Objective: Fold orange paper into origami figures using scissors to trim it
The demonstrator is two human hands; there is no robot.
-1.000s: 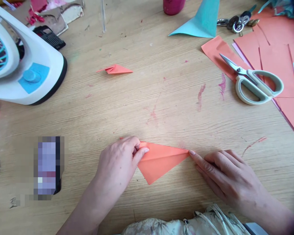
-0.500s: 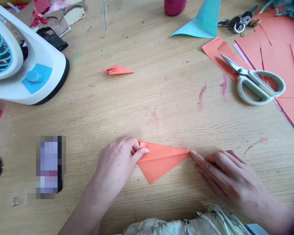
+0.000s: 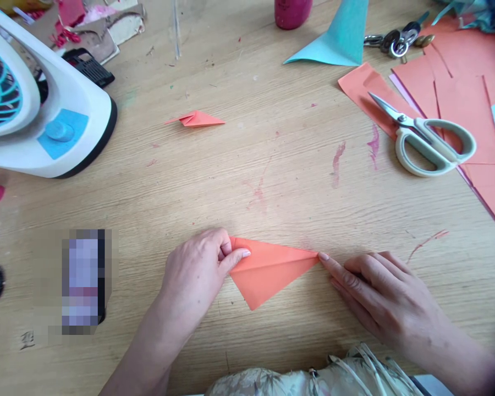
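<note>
A folded piece of orange paper lies on the table in front of me, tapering to a point at the right, with a crease along its length. My left hand pinches its left end, thumb on top and the fingers curled at the upper edge. The paper under those fingers is hidden. At the right point, the outstretched index fingertip of my right hand touches the paper. The thumb of that hand lies apart from the index finger, and the other fingers are bent on the table. Farther back rests a small folded orange paper piece.
Scissors lie on orange sheets at the right. Behind them are keys, a curved turquoise paper and a magenta container. At the left stand a white fan and a blurred phone.
The view has shifted very slightly. A small pale flap beside my left thumb now lies flatter against the orange paper. Both hands keep their places.
</note>
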